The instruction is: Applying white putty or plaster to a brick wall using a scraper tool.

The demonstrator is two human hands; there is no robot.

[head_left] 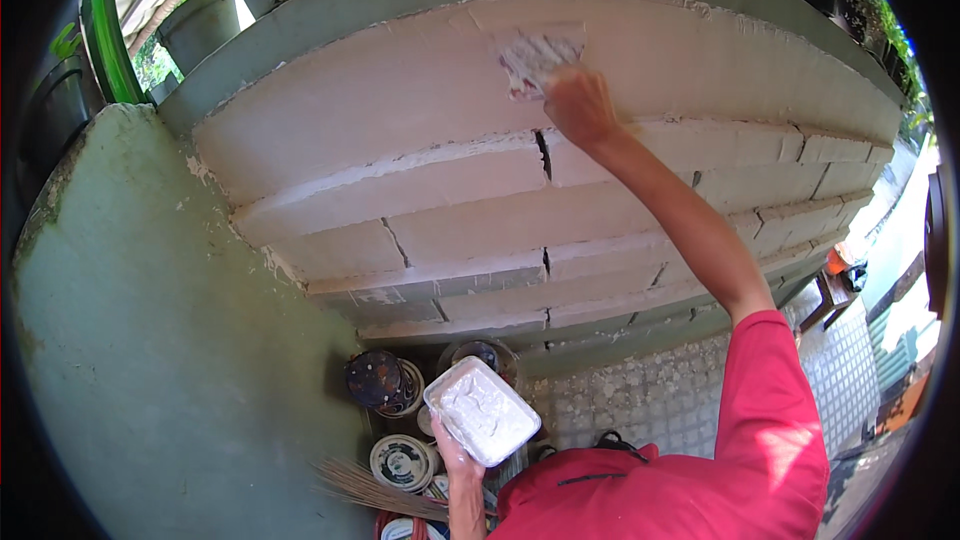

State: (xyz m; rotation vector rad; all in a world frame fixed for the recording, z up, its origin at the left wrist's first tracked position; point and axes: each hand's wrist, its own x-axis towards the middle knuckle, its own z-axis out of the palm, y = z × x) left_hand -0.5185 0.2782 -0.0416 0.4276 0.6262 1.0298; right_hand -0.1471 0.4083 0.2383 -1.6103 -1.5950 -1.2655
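Observation:
My right hand (582, 108) is stretched up to the wall, its fingers closed around a wide putty knife (540, 55). White paste smears the blade, which lies against or very close to the smooth upper band of the wall (370, 80); its handle is hidden in my fist. Low down, my left hand (453, 452) grips a clear rectangular plastic tub (531, 427) by its left side and underneath. Thick white paste (482, 408) fills the tub, its surface ridged.
Below the smooth band run stepped block courses (430, 230) with dark gaps. A green wall (180, 320) stands at left. Paint cans (403, 462) and a stick broom (375, 490) crowd the corner. Potted plants (200, 25) line the ledge; a wooden stool (828, 298) stands right.

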